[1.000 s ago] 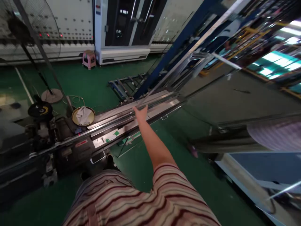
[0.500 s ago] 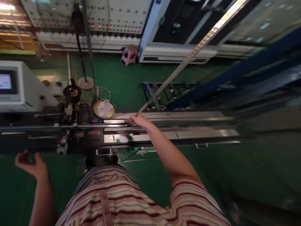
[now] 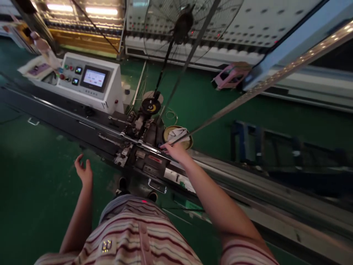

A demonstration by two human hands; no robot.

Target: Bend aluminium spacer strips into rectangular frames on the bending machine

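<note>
My right hand (image 3: pixel 176 152) is over the long machine bed, closed on the low end of a long perforated metal strip (image 3: pixel 234 104). The strip slopes from my fingers up to the upper right. Close by the fingertips, a thin toothed-looking metal piece (image 3: pixel 150 148) lies in the machine's channel; whether it joins the strip I hold cannot be made out. Just left of it is the roller and clamp assembly (image 3: pixel 132 134). My left hand (image 3: pixel 84 170) hangs above the green floor in front of the machine, fingers curved and apart, with nothing in it.
A round yellow tray (image 3: pixel 190 144) with a white cloth sits behind my right hand. The white control box (image 3: pixel 111 86) with a lit screen stands at left. A fan (image 3: pixel 183 24), a pink stool (image 3: pixel 231 75) and a blue frame (image 3: pixel 264 143) are beyond the bed.
My view has turned, bringing the control box fully in. My right hand has moved left along the bed with the strip, nearer the rollers. My left hand stays free.
</note>
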